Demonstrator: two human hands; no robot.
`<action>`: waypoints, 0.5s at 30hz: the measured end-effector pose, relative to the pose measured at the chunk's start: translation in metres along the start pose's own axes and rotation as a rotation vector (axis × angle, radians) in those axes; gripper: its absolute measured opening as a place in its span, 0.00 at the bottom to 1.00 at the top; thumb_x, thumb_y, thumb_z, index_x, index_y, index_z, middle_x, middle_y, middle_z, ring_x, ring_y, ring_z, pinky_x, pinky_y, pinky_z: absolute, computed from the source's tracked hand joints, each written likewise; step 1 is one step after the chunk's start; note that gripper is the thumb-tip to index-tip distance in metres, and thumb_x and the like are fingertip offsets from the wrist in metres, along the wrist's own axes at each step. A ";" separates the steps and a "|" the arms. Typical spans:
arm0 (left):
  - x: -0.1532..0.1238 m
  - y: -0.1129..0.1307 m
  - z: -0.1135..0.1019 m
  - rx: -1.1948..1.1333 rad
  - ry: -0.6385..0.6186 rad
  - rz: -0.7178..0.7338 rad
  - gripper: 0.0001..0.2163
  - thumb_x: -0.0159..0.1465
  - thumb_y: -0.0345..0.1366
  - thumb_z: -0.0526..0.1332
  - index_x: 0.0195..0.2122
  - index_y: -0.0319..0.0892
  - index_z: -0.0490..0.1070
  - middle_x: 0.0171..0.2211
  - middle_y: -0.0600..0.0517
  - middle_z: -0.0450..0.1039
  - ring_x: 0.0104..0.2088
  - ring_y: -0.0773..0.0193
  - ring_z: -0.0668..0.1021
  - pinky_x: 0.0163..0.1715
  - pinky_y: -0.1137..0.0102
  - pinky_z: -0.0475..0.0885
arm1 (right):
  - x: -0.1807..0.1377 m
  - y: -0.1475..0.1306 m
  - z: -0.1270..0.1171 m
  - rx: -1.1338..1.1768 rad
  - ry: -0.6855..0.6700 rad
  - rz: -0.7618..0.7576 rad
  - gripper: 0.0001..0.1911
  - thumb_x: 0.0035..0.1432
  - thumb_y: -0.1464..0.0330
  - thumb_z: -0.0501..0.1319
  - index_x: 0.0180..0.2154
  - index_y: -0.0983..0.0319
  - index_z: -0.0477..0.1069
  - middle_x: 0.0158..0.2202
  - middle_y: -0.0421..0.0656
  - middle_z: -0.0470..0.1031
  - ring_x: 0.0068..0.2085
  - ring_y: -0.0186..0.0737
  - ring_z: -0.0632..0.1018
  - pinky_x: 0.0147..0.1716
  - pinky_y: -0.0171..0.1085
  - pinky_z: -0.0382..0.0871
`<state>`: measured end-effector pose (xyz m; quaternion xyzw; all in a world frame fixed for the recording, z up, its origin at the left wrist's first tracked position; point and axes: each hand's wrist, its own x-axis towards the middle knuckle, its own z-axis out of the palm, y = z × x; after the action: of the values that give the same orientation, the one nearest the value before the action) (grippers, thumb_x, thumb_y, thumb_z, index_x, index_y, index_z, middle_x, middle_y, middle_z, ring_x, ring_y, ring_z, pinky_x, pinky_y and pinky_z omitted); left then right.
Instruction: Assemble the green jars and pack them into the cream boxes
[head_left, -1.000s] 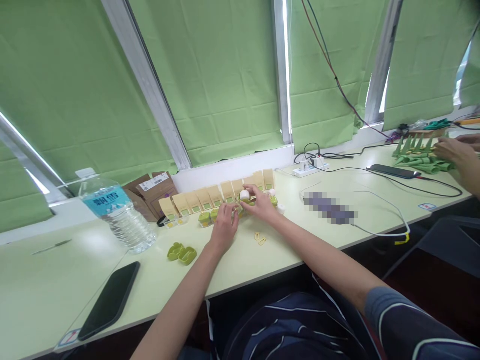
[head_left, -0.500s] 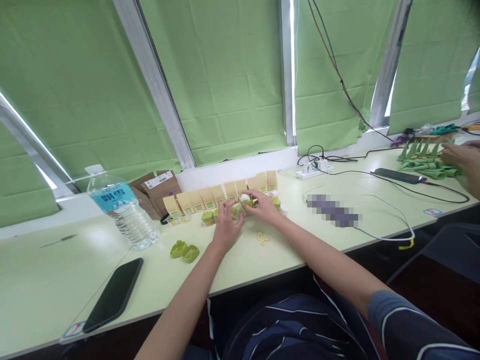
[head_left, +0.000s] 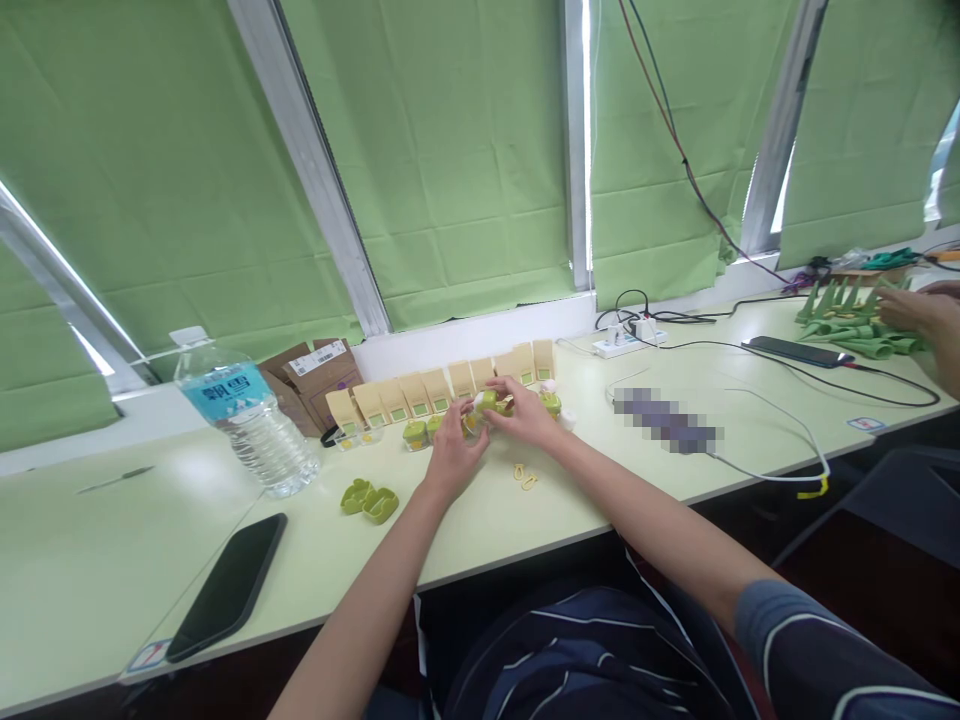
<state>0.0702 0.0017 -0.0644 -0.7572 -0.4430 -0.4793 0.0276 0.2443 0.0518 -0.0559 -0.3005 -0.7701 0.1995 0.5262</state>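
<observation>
My right hand (head_left: 525,412) pinches a small green piece with a white part (head_left: 487,399), the white facing left. Close beside it, my left hand (head_left: 456,450) curls its fingers around a small clear box (head_left: 472,424) with green and yellow in it, partly hidden by the fingers. Just left of that hand stand similar clear boxes with green tops (head_left: 415,434). Behind both hands runs a row of upright beige cards (head_left: 411,392) with small green squares. Two hollow green pieces (head_left: 379,505) lie left of my forearm. Small yellow pieces (head_left: 527,481) rest in front of my right hand.
Left stand a water bottle (head_left: 251,425), an opened cardboard box (head_left: 319,385) and a phone (head_left: 229,590). To the right are a power strip (head_left: 626,343), cables, a second phone (head_left: 795,351) and green pieces (head_left: 862,335) near another person's hands (head_left: 926,315).
The green-and-white piece in my right hand has turned: its white part faced up before and now points left, with green uppermost. My left hand has hardly moved.
</observation>
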 end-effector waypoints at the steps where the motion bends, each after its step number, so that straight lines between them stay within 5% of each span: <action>1: 0.000 0.000 0.000 0.003 0.000 -0.009 0.22 0.62 0.36 0.63 0.56 0.46 0.60 0.50 0.44 0.72 0.52 0.54 0.76 0.50 0.56 0.74 | 0.000 0.001 0.000 -0.006 0.000 -0.009 0.23 0.55 0.65 0.65 0.53 0.59 0.67 0.49 0.47 0.76 0.47 0.42 0.77 0.41 0.39 0.73; 15: -0.001 0.000 -0.001 0.013 -0.018 0.000 0.23 0.64 0.37 0.61 0.60 0.46 0.59 0.51 0.43 0.69 0.53 0.54 0.74 0.47 0.59 0.75 | -0.001 -0.002 -0.001 0.069 -0.058 -0.052 0.23 0.59 0.66 0.62 0.56 0.58 0.65 0.53 0.48 0.73 0.52 0.44 0.76 0.51 0.46 0.73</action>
<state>0.0691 0.0007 -0.0648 -0.7613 -0.4464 -0.4693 0.0286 0.2452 0.0500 -0.0548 -0.2561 -0.7852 0.2207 0.5188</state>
